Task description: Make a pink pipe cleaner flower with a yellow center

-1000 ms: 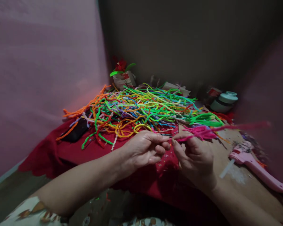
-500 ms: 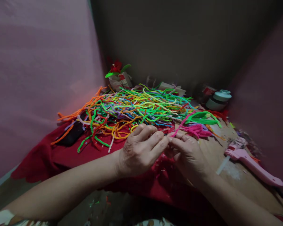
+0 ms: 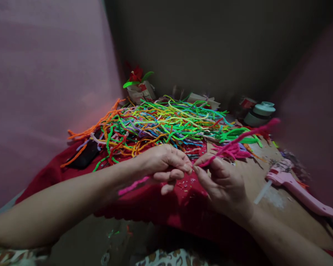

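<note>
A magenta pipe cleaner (image 3: pixel 233 142) runs between my two hands over the red cloth. My left hand (image 3: pixel 169 166) pinches it with thumb and forefinger, the other fingers loosely curled. Below that wrist a magenta end (image 3: pixel 133 186) sticks out to the left. My right hand (image 3: pixel 222 181) pinches it just beside the left fingertips, and its long end points up to the right. Behind my hands lies a large heap of colored pipe cleaners (image 3: pixel 166 122). Near my right hand are a magenta bundle (image 3: pixel 233 151) and a green bundle (image 3: pixel 238 135).
A pink glue gun (image 3: pixel 299 188) with a glue stick lies on the board (image 3: pixel 277 221) at right. A teal-lidded jar (image 3: pixel 259 113) stands behind it. A black phone-like object (image 3: pixel 84 157) lies at left on the red cloth (image 3: pixel 52 177). A red flower (image 3: pixel 135 74) is at the back.
My left hand has turned so its fingers show from the side. The magenta pipe cleaner now slants up to the right, and an end shows below my left wrist.
</note>
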### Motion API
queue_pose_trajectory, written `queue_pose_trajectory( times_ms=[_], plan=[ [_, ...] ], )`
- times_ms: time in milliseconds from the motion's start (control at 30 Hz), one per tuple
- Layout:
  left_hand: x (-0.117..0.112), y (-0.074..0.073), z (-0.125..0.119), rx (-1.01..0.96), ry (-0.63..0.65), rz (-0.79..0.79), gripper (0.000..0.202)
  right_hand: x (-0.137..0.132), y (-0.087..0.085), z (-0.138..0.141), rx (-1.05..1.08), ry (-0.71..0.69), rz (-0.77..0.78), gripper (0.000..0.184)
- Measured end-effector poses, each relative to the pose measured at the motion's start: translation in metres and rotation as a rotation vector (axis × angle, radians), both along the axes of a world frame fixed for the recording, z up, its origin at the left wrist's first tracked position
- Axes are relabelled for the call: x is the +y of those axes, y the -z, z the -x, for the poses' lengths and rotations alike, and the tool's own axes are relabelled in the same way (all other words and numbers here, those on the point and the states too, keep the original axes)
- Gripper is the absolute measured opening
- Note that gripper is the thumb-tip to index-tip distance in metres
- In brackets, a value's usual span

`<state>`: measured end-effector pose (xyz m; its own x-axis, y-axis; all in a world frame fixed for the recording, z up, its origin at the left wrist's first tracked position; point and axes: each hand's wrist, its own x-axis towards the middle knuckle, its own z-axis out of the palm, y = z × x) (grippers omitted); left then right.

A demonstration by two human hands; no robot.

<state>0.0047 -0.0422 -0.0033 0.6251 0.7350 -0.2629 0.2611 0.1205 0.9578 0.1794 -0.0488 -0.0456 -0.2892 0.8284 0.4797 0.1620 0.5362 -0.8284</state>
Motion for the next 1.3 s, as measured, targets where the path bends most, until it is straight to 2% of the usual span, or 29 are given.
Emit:
queue_pose_trajectory(
  times_ms=[33, 100, 167, 233, 367, 533, 700, 867, 1100, 1300],
  plan=[
    [0.001, 0.003, 0.001, -0.188, -0.004, 0.23, 0.006, -0.001, -0.003, 0.0, 0.01, -0.007, -0.002, 0.006],
    [0.001, 0.011, 0.002, -0.476, -0.017, 0.48, 0.005, -0.002, -0.008, 0.0, 0.064, -0.037, 0.05, 0.005],
    [-0.002, 0.018, 0.001, -0.626, -0.02, 0.577, 0.01, -0.001, -0.011, 0.002, 0.145, -0.085, 0.155, 0.004],
    [-0.004, 0.022, -0.001, -0.678, -0.02, 0.606, 0.013, 0.001, -0.011, 0.003, 0.233, -0.118, 0.274, 0.004],
    [-0.003, 0.022, -0.002, -0.666, -0.058, 0.568, 0.015, 0.008, -0.005, 0.003, 0.324, -0.16, 0.451, 0.008],
    [0.002, 0.024, 0.0, -0.577, -0.11, 0.474, 0.017, 0.014, -0.001, 0.003, 0.289, -0.195, 0.47, 0.01],
    [0.003, 0.025, 0.002, -0.451, -0.057, 0.466, 0.019, 0.012, 0.005, 0.005, 0.314, -0.231, 0.549, 0.014],
    [0.001, 0.015, 0.007, -0.258, -0.017, 0.286, 0.024, 0.005, 0.004, 0.008, 0.434, -0.318, 0.69, 0.015],
    [0.008, 0.009, 0.01, -0.158, 0.037, 0.139, 0.021, 0.008, -0.001, 0.008, 0.42, -0.229, 0.623, 0.019],
    [0.006, 0.018, 0.004, -0.232, -0.033, 0.197, 0.021, 0.018, 0.0, 0.002, 0.397, -0.028, 0.465, 0.014]
  ],
)
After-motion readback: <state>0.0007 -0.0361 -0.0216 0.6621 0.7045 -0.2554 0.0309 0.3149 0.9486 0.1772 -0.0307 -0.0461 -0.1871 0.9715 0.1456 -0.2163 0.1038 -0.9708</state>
